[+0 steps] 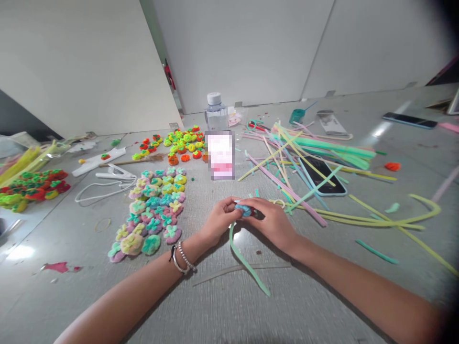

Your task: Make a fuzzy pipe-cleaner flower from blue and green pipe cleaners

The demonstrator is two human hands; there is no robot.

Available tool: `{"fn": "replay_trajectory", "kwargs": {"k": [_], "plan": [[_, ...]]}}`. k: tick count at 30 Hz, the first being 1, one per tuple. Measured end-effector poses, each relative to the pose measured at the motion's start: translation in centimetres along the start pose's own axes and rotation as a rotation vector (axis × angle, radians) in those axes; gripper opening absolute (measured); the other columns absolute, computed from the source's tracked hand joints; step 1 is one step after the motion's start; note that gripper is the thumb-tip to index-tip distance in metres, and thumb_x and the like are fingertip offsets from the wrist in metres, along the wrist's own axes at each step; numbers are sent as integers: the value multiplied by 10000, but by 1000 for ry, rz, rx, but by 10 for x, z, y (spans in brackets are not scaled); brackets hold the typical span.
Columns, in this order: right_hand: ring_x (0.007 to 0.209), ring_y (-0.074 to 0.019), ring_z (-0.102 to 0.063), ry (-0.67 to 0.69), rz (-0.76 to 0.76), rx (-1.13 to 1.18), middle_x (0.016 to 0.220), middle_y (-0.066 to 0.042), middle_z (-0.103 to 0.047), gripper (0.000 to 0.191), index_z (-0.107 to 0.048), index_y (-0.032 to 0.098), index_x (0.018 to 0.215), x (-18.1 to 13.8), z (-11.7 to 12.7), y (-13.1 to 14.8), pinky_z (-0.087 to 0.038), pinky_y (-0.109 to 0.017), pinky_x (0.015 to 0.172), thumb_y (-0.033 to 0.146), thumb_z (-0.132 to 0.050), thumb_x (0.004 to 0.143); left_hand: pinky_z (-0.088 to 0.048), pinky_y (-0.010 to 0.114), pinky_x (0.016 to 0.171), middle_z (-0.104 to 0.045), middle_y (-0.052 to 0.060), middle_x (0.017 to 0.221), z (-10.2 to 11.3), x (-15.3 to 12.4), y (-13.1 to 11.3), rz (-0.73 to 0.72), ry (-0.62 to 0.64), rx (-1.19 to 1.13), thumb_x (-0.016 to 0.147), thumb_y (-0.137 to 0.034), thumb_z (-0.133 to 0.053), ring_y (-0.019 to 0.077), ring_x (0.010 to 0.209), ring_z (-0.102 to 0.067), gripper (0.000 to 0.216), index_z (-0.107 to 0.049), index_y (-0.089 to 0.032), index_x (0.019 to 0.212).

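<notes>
Between my two hands is a small blue coiled pipe-cleaner piece, partly covered by the fingers. My left hand pinches it from the left side. From the other side, the fingers of my right hand close around it. A pale green pipe cleaner hangs down from the left fingertips, its free end pointing toward me. How it joins the blue piece is hidden. Left of my hands lie rows of finished pastel pipe-cleaner pieces with flower-like tops.
Loose pipe cleaners are strewn on the right, over a phone. Red and yellow pieces lie behind, with more at far left. A clear bottle stands near the wall panels. A white cord lies left.
</notes>
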State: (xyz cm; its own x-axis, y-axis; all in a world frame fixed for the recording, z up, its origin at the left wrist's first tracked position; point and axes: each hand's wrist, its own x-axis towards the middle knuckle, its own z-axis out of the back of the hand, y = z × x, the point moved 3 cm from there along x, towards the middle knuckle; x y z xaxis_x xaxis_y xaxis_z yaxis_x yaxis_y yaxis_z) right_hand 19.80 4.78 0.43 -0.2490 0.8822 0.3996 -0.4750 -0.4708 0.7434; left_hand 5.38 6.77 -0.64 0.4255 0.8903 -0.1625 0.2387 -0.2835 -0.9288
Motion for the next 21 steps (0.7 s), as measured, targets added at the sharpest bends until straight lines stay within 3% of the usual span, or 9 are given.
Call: {"fn": "replay_trajectory", "kwargs": {"k": [6, 10, 21], "plan": [[1080, -231, -611, -4, -61, 35, 1170, -38, -663, 360, -615, 317, 1195, 3, 3, 0, -476, -409, 925, 298, -671, 839, -474, 300, 825, -696, 95, 978, -1, 0, -3, 28, 22, -152, 797, -284, -668, 182, 864, -654, 351, -629, -138, 1113], [1045, -227, -610, -11, -87, 84, 1162, -46, -643, 338, -607, 298, 1183, 4, 5, 1, -495, -380, 870, 309, -654, 848, -479, 296, 822, -694, 96, 1002, -2, 0, -4, 58, 26, -199, 803, -274, -663, 191, 899, -655, 351, -637, -148, 1130], [1031, -227, -597, -48, -86, 71, 1119, -48, -617, 336, -577, 267, 1133, 5, 5, 2, -479, -389, 896, 228, -675, 814, -472, 304, 851, -703, 98, 991, -1, -1, -1, 67, -8, -202, 791, -251, -719, 178, 883, -658, 410, -615, -144, 1172]]}}
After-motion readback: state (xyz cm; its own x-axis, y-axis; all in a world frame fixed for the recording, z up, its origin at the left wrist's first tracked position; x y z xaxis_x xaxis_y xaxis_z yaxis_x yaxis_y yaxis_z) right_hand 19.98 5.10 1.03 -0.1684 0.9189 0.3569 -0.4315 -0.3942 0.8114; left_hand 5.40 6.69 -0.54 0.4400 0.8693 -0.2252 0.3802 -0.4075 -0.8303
